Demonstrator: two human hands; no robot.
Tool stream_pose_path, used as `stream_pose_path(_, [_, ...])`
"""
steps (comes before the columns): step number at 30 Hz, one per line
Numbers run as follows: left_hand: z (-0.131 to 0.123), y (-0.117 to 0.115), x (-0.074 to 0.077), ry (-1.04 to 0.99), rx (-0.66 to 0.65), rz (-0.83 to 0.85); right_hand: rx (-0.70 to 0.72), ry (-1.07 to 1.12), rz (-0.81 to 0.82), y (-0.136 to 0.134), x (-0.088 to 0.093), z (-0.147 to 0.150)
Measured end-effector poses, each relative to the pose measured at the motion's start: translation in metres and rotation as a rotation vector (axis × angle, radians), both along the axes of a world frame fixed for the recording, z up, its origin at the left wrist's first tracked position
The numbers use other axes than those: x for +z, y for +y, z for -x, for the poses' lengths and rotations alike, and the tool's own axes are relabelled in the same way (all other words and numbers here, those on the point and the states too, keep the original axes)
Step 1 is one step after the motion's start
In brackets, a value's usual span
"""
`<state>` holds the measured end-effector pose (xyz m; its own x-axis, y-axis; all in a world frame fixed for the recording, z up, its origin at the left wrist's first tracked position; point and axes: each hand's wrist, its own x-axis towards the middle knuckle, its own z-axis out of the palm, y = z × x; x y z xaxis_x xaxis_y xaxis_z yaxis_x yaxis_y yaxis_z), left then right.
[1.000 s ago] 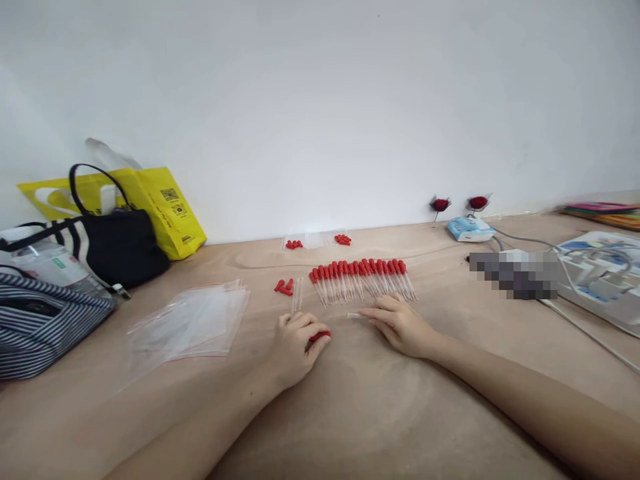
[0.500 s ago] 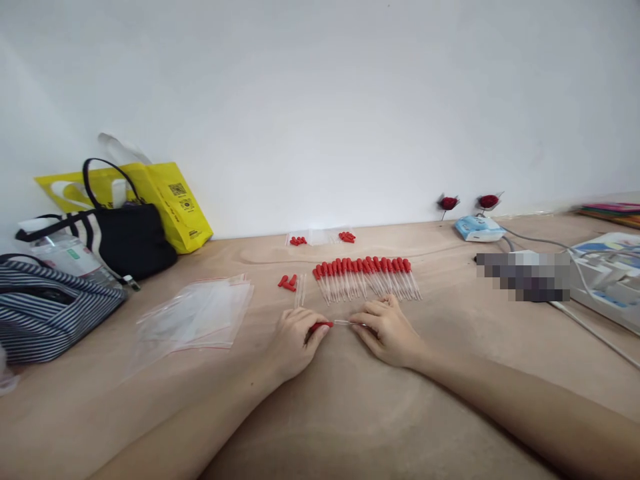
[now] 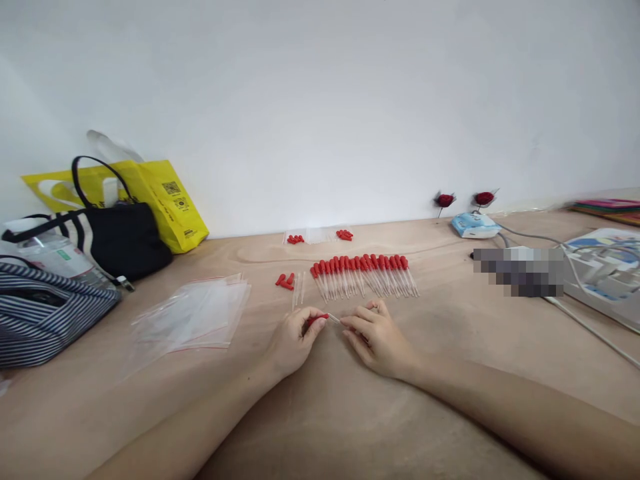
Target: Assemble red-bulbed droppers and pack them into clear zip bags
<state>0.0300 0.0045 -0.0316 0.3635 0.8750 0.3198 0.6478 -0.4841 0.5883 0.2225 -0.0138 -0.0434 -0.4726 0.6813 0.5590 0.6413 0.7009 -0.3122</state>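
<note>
My left hand [image 3: 297, 340] is closed, thumb and fingers pinching a red rubber dropper bulb [image 3: 318, 319]. From the bulb's mouth a thin clear dropper tube [image 3: 334, 319] runs slightly down to the right, the two apparently touching. My right hand [image 3: 380, 343] is closed at the tube's other end, which its fingertips partly hide. Just beyond both hands lies a row of several red-capped droppers [image 3: 365, 265], tubes pointing towards me. Left of this row are a few loose red bulbs [image 3: 285, 281] and some bare clear tubes [image 3: 299, 288].
Clear zip bags [image 3: 195, 317] lie at left, before a striped pouch [image 3: 50, 313], black bag [image 3: 125, 240] and yellow bag [image 3: 175, 207]. Small bags with red bulbs [image 3: 345, 235] rest by the wall. At right are a blue-white packet [image 3: 476, 225], cables and a white power strip [image 3: 605, 280].
The tube's near end has come to the red bulb, closing the gap between them. My right fingers have opened a little around the tube's far end. The view has shifted slightly.
</note>
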Motion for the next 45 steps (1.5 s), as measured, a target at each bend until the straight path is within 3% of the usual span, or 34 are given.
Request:
stream_pose_path(8, [0.0, 0.001, 0.007, -0.053, -0.087, 0.109, 0.054, -0.074, -0.074, 0.0, 0.001, 0.0])
stream_pose_path(15, [0.001, -0.003, 0.006, 0.079, -0.08, -0.068, 0.06, -0.154, -0.122, 0.005, 0.002, -0.006])
stream_pose_path(20, [-0.003, -0.008, 0.007, 0.13, -0.225, -0.237, 0.055, -0.097, -0.139, 0.004, 0.002, -0.007])
stream_pose_path(25, [-0.005, -0.007, 0.008, 0.119, -0.274, -0.256, 0.043, -0.065, -0.151, 0.003, 0.001, -0.003])
stream_pose_path(40, [0.0, 0.0, 0.007, 0.153, -0.284, -0.231, 0.052, -0.044, -0.017, 0.004, 0.002, -0.003])
stream_pose_path(45, [0.003, 0.002, 0.004, 0.141, -0.271, -0.25, 0.07, -0.018, -0.037, 0.005, 0.004, -0.007])
